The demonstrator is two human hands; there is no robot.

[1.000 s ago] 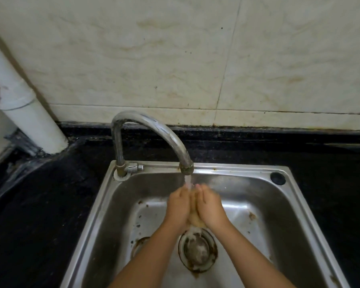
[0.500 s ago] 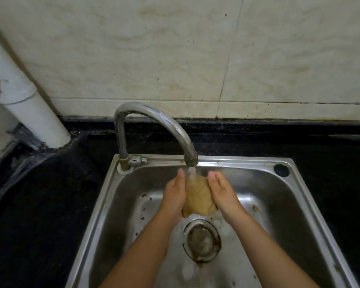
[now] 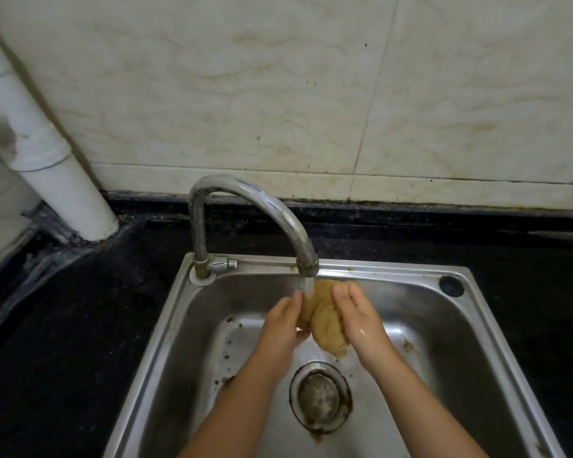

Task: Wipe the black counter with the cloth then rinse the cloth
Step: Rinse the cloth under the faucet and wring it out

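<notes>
A wet yellow-brown cloth (image 3: 323, 320) is bunched between my two hands over the steel sink (image 3: 477, 302). Water runs from the curved tap (image 3: 306, 259) onto the top of the cloth. My left hand (image 3: 283, 322) holds the cloth's left side, with its thumb tucked under the fabric. My right hand (image 3: 358, 317) presses flat against the cloth's right side with its fingers fairly straight. The lower end of the cloth hangs below my right palm. The black counter (image 3: 63, 342) surrounds the sink on the left, back and right.
A round drain strainer (image 3: 320, 396) with rust stains sits in the sink floor below my hands. A white pipe (image 3: 50, 180) stands at the back left corner. Pale tiled wall rises behind the counter. A dark round hole (image 3: 451, 285) marks the sink's back right rim.
My palms, pressed together around the cloth a second ago, have moved apart. The cloth now shows between them, shifted slightly right under the water stream.
</notes>
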